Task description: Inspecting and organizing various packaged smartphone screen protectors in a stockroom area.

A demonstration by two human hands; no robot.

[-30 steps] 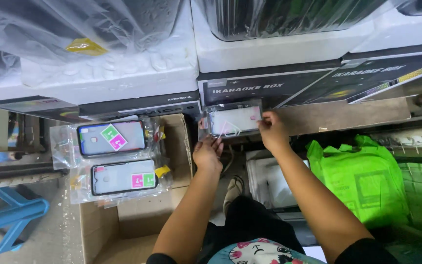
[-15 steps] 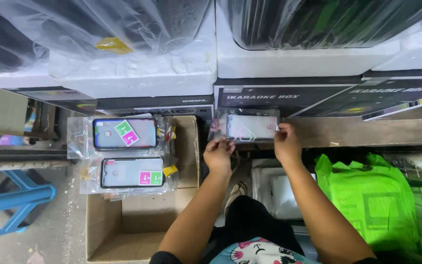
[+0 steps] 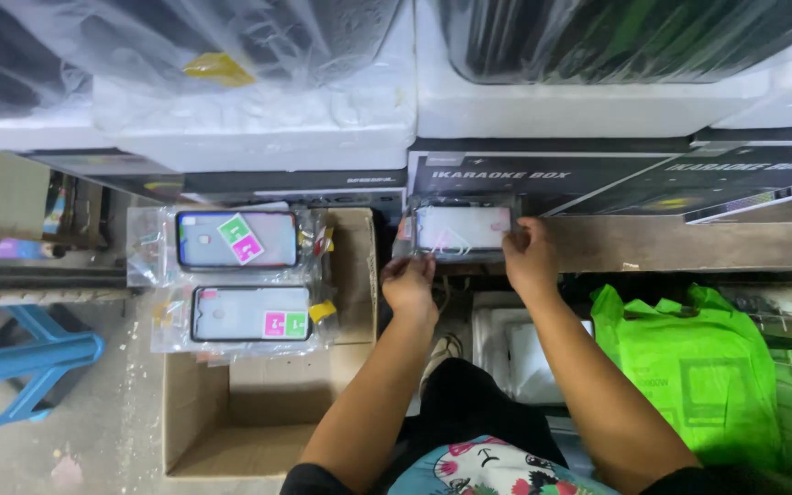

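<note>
Head view: both hands hold a flat glass sheet [image 3: 463,229] in a clear sleeve, far from the body, just in front of the dark cartons [image 3: 598,174]. Left hand [image 3: 409,282] pinches the near left corner, fingers closed narrow on the sleeve edge; right hand [image 3: 531,258] is closed on the right end, thumb under, fingers on top. Judging by its look, the sheet is light, thin and stiff, likely brittle at the corners, and the plastic sleeve is probably slippery, so a hold by the two short ends, with no bending, seems safest. To the left, two more sleeved sheets [image 3: 240,275] with pink and green tabs lie across an open box [image 3: 231,412]. A green bag [image 3: 698,367] sits at the right, a blue stool [image 3: 11,357] at the far left on the floor
</note>
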